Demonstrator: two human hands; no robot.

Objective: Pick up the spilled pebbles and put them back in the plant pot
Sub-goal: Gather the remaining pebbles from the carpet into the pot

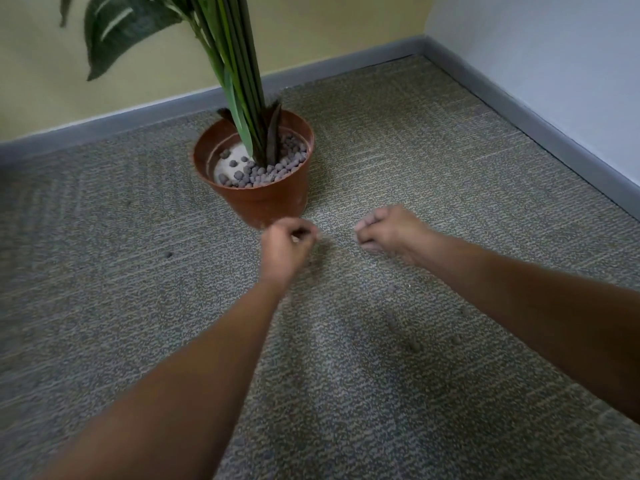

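A brown plastic plant pot (266, 202) stands on the carpet, with green stems rising from it and grey-brown pebbles (270, 169) lying over a pale surface inside. My left hand (285, 245) is curled just in front of the pot's base, fingers closed; something small shows in the fist, too blurred to name. My right hand (388, 230) is to the right of it, low over the carpet, fingers curled shut; its contents are hidden. Loose pebbles lie on the carpet: one (168, 254) to the left, others (414, 346) near my right forearm.
Grey-green carpet (104, 306) covers the floor. A grey skirting board (346, 69) runs along the yellow back wall and the white right wall, which meet in a corner at the upper right. A large dark leaf (114, 32) hangs at the upper left.
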